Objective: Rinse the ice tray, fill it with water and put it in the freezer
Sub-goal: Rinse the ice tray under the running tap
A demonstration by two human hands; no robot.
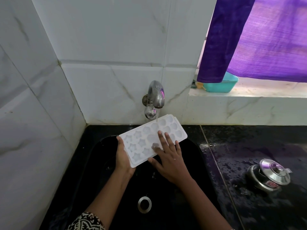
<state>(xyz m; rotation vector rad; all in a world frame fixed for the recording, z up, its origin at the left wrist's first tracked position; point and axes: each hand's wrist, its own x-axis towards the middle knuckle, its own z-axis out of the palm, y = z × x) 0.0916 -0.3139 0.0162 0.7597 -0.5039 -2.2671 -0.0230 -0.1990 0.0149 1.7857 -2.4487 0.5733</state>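
Ice tray (pixel 146 140) is sitting tilted under running tap (pixel 155 95) over sink (pixel 99 163), left hand (pixel 123 156) gripping its end, right hand (pixel 169 156) pressing spread fingers (pixel 161 138) on cells; wet plastic could be slipping from that one-hand grip.

Head camera looks down, close over the sink (pixel 166 205) (edges seemingly warped).

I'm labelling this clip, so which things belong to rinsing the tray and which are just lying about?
In use: tray, tap, water, sink, left hand, right hand.
Lying about: pot, tub, curtain.
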